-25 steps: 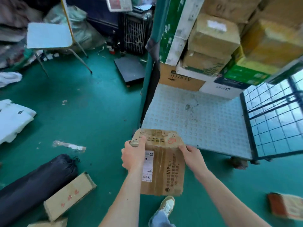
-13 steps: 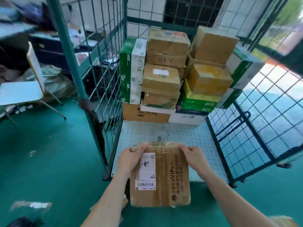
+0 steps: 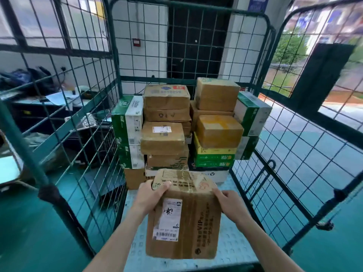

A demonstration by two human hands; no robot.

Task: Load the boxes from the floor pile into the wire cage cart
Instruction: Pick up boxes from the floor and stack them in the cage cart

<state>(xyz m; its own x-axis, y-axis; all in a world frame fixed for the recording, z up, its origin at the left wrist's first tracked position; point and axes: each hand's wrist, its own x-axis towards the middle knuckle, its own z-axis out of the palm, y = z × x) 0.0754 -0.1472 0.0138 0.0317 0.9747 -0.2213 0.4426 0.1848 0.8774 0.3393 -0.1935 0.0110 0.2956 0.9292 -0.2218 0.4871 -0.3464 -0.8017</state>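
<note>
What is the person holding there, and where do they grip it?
A brown cardboard box, gripped at its upper corners: left hand at the left corner, right hand at the right.

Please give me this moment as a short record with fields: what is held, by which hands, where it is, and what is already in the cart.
held: box, label towards the camera
left hand: grips the box's top left corner
right hand: grips its upper right edge
place: over the front floor of the cart; contact unclear
load: stack of boxes at the cart's back
task state: box not yet released
</note>
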